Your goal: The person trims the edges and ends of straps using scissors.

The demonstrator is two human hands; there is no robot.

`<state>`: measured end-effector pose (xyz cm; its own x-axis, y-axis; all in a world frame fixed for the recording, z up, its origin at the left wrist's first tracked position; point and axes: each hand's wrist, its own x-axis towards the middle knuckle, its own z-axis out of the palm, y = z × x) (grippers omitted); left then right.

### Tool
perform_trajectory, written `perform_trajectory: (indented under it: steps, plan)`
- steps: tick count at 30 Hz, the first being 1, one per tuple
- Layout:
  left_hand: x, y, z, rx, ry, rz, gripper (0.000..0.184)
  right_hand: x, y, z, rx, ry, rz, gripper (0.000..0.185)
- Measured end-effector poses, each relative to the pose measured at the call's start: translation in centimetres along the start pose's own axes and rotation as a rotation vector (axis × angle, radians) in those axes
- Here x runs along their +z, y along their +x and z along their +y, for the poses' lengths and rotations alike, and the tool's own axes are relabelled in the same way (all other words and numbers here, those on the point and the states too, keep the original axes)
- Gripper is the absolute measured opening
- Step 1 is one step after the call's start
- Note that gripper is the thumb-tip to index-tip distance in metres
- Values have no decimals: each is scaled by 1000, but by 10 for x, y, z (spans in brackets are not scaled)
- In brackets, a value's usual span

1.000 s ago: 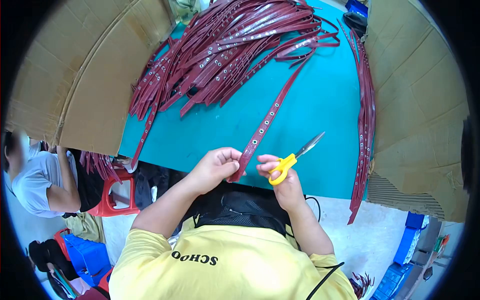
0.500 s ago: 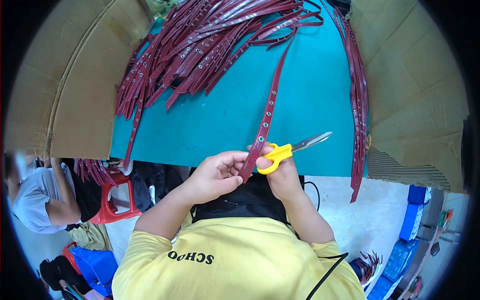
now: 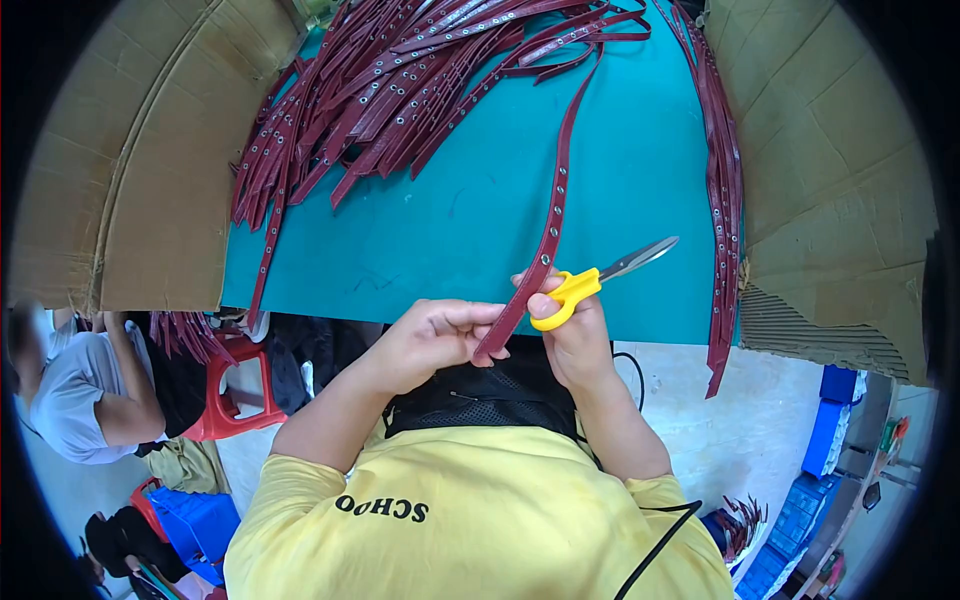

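Note:
A dark red belt strap [image 3: 547, 248] with a row of metal eyelets runs from the pile down to my hands. Its lower end lies across the fingers of my left hand [image 3: 430, 343], which is closed on it. My right hand [image 3: 577, 340] grips yellow-handled scissors [image 3: 574, 296] in its palm, their blades together and pointing up to the right. Thumb and finger of that same hand also pinch the strap, a little above its end. Part of the left fingers is hidden behind the strap.
A large heap of eyeleted straps [image 3: 400, 95] covers the back left of the green table [image 3: 460, 240]. More straps [image 3: 722, 210] hang along the right edge. Cardboard walls [image 3: 165, 170] [image 3: 825, 190] stand on both sides. Another person [image 3: 95, 385] sits at left near a red stool [image 3: 245, 395].
My right hand and the scissors have shifted slightly up and to the right. The left thumb no longer shows on top of the strap's end, and the left fingers are straighter.

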<state>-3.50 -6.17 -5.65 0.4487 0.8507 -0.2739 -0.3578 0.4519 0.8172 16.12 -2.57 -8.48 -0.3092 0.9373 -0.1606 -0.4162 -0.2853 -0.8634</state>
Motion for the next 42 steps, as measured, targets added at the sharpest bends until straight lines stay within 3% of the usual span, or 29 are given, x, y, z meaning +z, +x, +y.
perform_trajectory:
  steps: [6, 21, 24, 27, 30, 33, 35, 37, 42]
  plan:
    - [3, 7, -2, -2, 210, 53, 26, -1, 0, 5, -17, -49, 16, 19]
    - [6, 4, -2, -36, 212, 9, 20, -2, 1, 2, -85, -49, 15, 17]
    - [8, -3, -1, -145, 300, -189, 14, -3, 2, 0, -42, -5, 40, 15]
    - [7, -4, 8, -178, 639, -349, 11, -2, 1, 0, 4, 18, 77, 14]
    - [1, -2, 14, -186, 738, -407, 13, -4, 1, 2, -47, -94, 49, 13]
    - [6, 1, 7, -75, 486, -195, 15, -3, -1, 2, -141, -222, 15, 13]
    - [-1, 8, 0, -111, 272, -91, 17, 0, -4, 4, -212, -326, 25, 13]
    - [-9, 23, -3, 164, 383, 73, 27, 2, -7, 6, -193, -395, 11, 15]
    - [-6, 57, 9, 114, 252, 98, 31, 15, -18, 7, -109, -535, -160, 13]
